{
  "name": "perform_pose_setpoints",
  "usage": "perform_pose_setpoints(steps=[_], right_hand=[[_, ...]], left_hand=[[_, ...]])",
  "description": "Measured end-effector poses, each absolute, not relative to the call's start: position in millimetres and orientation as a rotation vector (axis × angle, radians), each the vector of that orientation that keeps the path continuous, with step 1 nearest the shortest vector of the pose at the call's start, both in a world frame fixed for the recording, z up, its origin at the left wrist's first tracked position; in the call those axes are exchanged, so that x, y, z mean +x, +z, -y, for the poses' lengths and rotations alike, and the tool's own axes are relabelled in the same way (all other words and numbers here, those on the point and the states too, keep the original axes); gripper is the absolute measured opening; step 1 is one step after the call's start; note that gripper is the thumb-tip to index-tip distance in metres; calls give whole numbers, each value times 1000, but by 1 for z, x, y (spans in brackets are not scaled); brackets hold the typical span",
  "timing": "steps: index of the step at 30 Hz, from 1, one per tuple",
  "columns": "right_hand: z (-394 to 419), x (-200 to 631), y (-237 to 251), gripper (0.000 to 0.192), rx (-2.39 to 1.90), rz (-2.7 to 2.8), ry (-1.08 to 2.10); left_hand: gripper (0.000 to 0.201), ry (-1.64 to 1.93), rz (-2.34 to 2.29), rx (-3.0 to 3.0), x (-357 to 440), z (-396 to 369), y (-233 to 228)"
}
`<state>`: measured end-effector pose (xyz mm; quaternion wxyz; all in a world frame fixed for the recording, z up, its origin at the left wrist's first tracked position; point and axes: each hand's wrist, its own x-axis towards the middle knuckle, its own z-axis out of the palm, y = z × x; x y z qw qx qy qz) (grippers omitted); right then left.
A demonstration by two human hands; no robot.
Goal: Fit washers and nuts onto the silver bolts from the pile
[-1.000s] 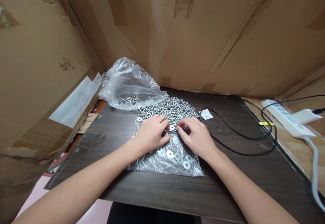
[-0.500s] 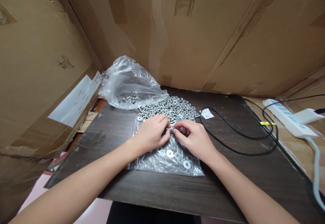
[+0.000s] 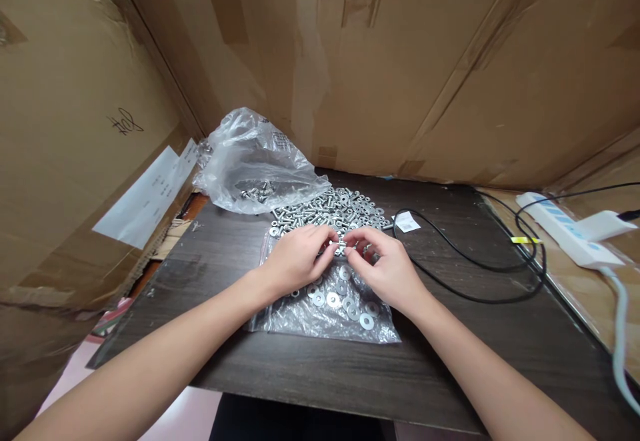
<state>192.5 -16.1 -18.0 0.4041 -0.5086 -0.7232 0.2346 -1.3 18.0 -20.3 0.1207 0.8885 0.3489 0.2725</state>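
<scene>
My left hand (image 3: 303, 258) is closed, thumb and fingertips pinching one end of a small silver bolt (image 3: 339, 244). At the bolt's other end, the thumb and fingers of my right hand (image 3: 383, 261) are pinched together. Whether a washer or nut sits on the bolt is too small to tell. Both hands are above a clear plastic bag (image 3: 320, 329) with several flat washers (image 3: 367, 321) showing on it. Just beyond my fingers spreads a heap of loose bolts, nuts and washers (image 3: 327, 208).
A larger clear bag (image 3: 240, 154) with bolts inside lies open at the back left of the dark wooden table (image 3: 220, 334). Right of the heap are a white label (image 3: 407, 221), a looped black cable (image 3: 465, 298) and a white power strip (image 3: 565, 231). Cardboard walls (image 3: 390, 94) enclose the table.
Both hands have moved slightly away from me, toward the heap, still pinching at the same small piece. The view has shifted a little.
</scene>
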Motion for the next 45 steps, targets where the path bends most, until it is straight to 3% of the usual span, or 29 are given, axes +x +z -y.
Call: perform_pose_setpoints(steps=[6,16,23,27,31,45], right_hand=[[9,209,-20,14,-1421,2056,92],[11,203,-25,13,-1407,2304,11],[13,201,-21,7,-1399,2213,154],[15,198,-14,1,-1331,1856,526],[16,196,-10,8,-1207,1619,823],[18,190,-13,10,-1137,1605,806]], left_hand=[[15,828,-1030,2595,-4,-20,-19],[13,822,-1010,2534,-5,-21,-21],[13,877,-1010,1869,2,-17,-13],[18,868,-975,1620,2,-22,-12],[20,831,-928,1569,0,-25,-12],[22,777,-868,1670,0,-22,-10]])
